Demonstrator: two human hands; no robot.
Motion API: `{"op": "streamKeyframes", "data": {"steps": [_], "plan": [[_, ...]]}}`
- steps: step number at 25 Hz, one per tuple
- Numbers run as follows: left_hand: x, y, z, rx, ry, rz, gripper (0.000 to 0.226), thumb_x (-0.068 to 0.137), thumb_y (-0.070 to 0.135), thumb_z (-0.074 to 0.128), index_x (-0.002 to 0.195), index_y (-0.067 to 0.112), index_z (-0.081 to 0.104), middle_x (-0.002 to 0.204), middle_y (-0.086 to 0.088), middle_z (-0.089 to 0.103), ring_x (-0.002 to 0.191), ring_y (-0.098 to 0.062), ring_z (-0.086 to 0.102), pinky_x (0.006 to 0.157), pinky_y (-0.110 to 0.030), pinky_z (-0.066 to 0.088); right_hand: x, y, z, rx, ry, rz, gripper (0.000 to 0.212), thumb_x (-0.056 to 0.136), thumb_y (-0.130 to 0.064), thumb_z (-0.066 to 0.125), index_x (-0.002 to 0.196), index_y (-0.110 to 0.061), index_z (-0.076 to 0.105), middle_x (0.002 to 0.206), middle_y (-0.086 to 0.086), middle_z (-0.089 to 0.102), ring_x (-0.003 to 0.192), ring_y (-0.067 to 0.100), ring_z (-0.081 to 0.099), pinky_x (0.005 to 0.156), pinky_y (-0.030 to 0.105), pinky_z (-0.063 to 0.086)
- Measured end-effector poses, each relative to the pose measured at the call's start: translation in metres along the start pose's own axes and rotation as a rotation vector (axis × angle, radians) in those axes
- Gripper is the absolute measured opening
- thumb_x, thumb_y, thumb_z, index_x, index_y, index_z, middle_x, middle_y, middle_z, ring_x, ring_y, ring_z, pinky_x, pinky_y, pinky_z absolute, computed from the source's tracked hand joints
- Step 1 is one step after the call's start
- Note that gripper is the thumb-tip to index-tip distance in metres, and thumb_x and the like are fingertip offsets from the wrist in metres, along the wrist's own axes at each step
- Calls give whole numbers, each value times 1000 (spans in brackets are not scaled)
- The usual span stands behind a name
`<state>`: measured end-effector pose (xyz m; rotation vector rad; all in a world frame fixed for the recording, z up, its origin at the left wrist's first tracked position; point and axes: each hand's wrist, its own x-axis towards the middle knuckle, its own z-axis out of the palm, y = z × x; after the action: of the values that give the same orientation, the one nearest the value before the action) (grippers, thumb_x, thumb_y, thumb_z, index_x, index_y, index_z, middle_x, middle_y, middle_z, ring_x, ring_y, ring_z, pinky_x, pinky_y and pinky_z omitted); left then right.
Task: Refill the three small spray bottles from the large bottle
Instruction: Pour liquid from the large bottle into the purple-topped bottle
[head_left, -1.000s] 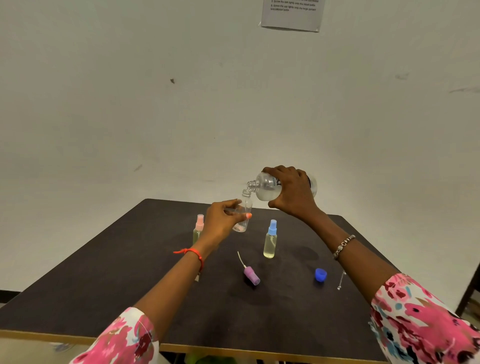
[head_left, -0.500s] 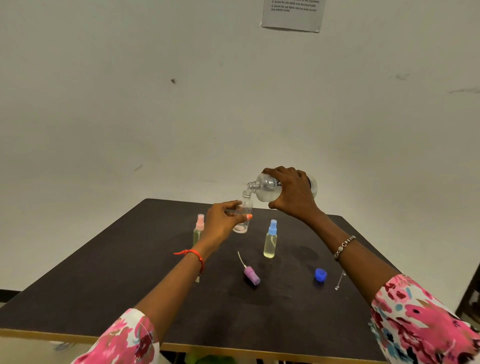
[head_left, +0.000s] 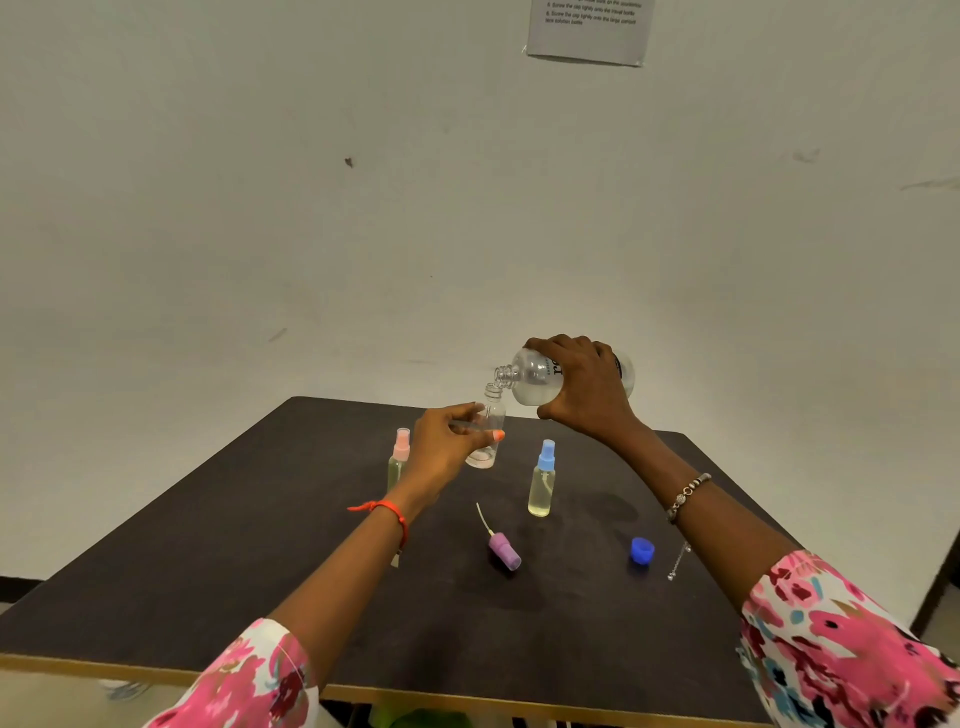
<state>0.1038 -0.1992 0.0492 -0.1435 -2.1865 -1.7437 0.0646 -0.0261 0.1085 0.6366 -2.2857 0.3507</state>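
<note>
At frame centre little has changed: my right hand (head_left: 582, 387) keeps the large clear plastic bottle (head_left: 535, 379) tipped over the uncapped small clear bottle (head_left: 488, 431) gripped in my left hand (head_left: 447, 447) above the dark surface (head_left: 260, 545), so I judge the pour ongoing.

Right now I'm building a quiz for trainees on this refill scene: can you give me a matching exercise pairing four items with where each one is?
Items:
1. large clear plastic bottle
2. blue-capped small spray bottle
3. purple spray pump head
4. open clear small bottle

Places:
A. lying on its side on the dark table
B. held in the left hand
C. tipped in the right hand
D. standing upright on the table

Pairs: 1-C, 2-D, 3-A, 4-B
</note>
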Motion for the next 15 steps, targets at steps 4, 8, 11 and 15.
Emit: {"op": "streamKeyframes", "data": {"steps": [4,8,11,15], "plan": [[1,0,-1,6,2,-5,57,73,15,74,125,6,54,126,-13,60,113,-24,58,96,-31,45,1,-1,1,-13,6,-1,70,53,-16,77,120,-20,56,109,2,63,101,28,55,90,36,31],[-2,1,-1,9,6,1,57,73,15,74,126,6,54,127,-14,60,114,-25,58,95,-30,45,0,-2,0,-4,6,-10,70,54,-16,78,120,-19,56,111,4,63,102,29,55,92,38,32],[-4,2,-2,-7,2,-1,57,74,14,73,126,5,53,126,-14,60,114,-25,58,94,-30,45,0,-3,0,-7,6,-16,70,54,-15,78,121,-18,56,111,4,63,102,29,55,92,38,32],[-5,3,-3,-16,2,-3,57,73,13,74,126,5,54,125,-14,61,113,-25,59,96,-32,45,0,-4,-2,-12,1,-14,71,54,-15,78,121,-19,55,112,4,63,103,29,55,93,39,31]]}}
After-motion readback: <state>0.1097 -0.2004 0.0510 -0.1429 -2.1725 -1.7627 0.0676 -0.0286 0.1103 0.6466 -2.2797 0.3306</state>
